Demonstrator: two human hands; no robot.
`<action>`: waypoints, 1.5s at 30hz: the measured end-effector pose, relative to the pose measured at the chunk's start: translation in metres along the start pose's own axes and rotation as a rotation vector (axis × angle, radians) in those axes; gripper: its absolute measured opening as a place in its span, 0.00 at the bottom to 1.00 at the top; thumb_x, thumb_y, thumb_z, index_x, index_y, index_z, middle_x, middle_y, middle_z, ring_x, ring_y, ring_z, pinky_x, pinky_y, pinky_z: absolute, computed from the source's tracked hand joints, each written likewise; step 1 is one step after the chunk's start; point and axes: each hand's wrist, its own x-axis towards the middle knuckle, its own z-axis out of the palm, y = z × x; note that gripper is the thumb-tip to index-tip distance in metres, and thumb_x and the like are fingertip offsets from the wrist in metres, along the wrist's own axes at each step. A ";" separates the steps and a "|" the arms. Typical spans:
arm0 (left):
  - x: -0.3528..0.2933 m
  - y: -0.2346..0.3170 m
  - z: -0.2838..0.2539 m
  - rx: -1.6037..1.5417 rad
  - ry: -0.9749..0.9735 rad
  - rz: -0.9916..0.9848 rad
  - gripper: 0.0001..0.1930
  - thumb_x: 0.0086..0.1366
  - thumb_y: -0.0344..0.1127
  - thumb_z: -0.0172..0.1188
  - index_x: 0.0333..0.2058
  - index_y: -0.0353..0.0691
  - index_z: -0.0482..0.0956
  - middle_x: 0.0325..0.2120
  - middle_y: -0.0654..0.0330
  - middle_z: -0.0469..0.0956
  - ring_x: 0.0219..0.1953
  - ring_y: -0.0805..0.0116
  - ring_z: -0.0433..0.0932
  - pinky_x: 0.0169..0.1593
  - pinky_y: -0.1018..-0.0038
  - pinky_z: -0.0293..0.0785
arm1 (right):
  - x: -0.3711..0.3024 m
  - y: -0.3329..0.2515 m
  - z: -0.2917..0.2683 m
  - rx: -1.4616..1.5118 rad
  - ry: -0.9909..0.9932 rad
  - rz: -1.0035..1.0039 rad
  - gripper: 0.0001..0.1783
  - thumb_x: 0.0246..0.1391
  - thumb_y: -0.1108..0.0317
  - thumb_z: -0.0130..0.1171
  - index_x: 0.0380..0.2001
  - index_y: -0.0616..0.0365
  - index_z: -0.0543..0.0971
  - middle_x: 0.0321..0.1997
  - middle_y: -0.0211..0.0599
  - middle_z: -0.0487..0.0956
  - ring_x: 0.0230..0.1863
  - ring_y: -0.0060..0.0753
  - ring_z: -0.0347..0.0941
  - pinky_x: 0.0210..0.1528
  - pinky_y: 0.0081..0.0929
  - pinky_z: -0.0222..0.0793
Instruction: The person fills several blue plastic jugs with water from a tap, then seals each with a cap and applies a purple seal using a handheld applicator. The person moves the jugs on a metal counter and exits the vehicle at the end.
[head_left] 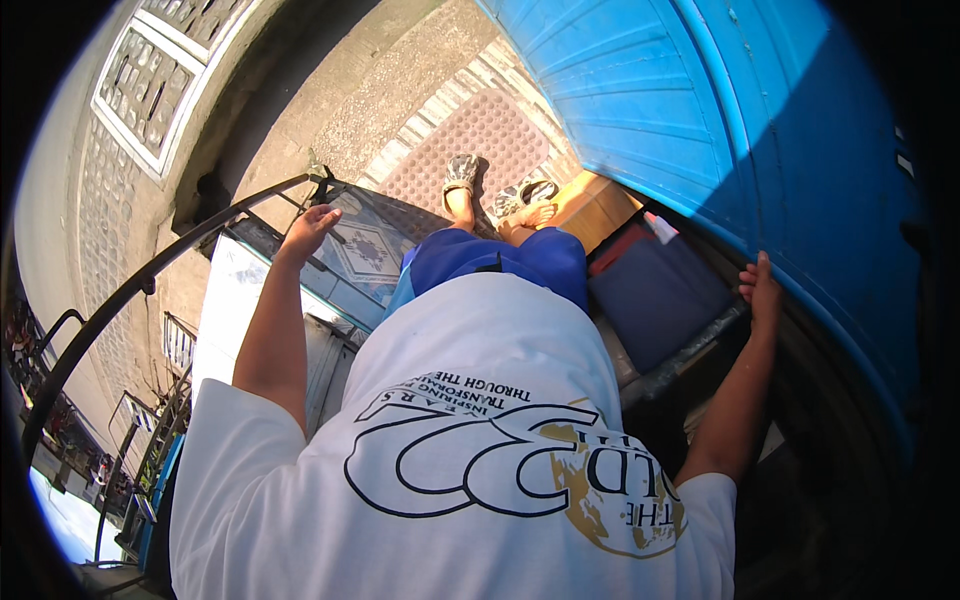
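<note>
My left hand (312, 229) is held out above a grey-and-white patterned panel (362, 240), near the dark curved metal rail (150, 268). Its fingers are loosely bent, the thumb is apart from them, and nothing shows in it. On the other side, my right hand (762, 290) is raised beside the edge of a large blue metal door or panel (640, 90). The thumb points up and the fingers curl slightly, with no object visible in them. Whether this hand touches the blue metal, I cannot tell. A dark blue flat-topped thing (660, 300) lies between that hand and my legs.
My feet, in patterned clogs (461, 172), are on a pinkish bumpy mat (490, 125). Beside them stands a brown wooden block or step (592, 208). A white-topped surface (230, 300) lies under my left arm. Farther left is a wall with a white-framed window (150, 95).
</note>
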 end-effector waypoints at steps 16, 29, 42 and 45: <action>-0.020 -0.089 0.026 -0.094 0.078 -0.102 0.31 0.63 0.57 0.65 0.52 0.36 0.79 0.47 0.53 0.82 0.53 0.63 0.77 0.58 0.68 0.69 | -0.003 -0.005 0.001 0.031 0.014 0.005 0.31 0.60 0.37 0.54 0.38 0.58 0.81 0.27 0.32 0.81 0.19 0.21 0.71 0.22 0.22 0.66; -0.049 -0.071 0.015 -0.304 0.211 0.009 0.37 0.61 0.57 0.66 0.59 0.33 0.73 0.51 0.50 0.79 0.52 0.61 0.79 0.55 0.69 0.73 | 0.022 0.008 -0.003 -0.046 -0.034 -0.002 0.40 0.57 0.27 0.47 0.40 0.58 0.77 0.27 0.31 0.78 0.19 0.25 0.70 0.21 0.25 0.64; -0.101 -0.177 0.064 -0.312 0.452 -0.157 0.33 0.58 0.66 0.61 0.39 0.36 0.82 0.35 0.52 0.83 0.40 0.59 0.81 0.47 0.63 0.73 | 0.057 0.004 0.146 -0.483 -0.726 -0.194 0.25 0.62 0.50 0.57 0.44 0.65 0.78 0.33 0.47 0.82 0.25 0.41 0.80 0.26 0.40 0.74; -0.098 -0.191 0.080 -0.354 0.384 -0.239 0.33 0.58 0.68 0.60 0.39 0.37 0.82 0.35 0.53 0.83 0.41 0.59 0.81 0.47 0.63 0.73 | 0.044 -0.068 0.176 -0.461 -0.748 -0.373 0.24 0.63 0.51 0.55 0.43 0.65 0.79 0.32 0.43 0.82 0.26 0.37 0.79 0.27 0.32 0.74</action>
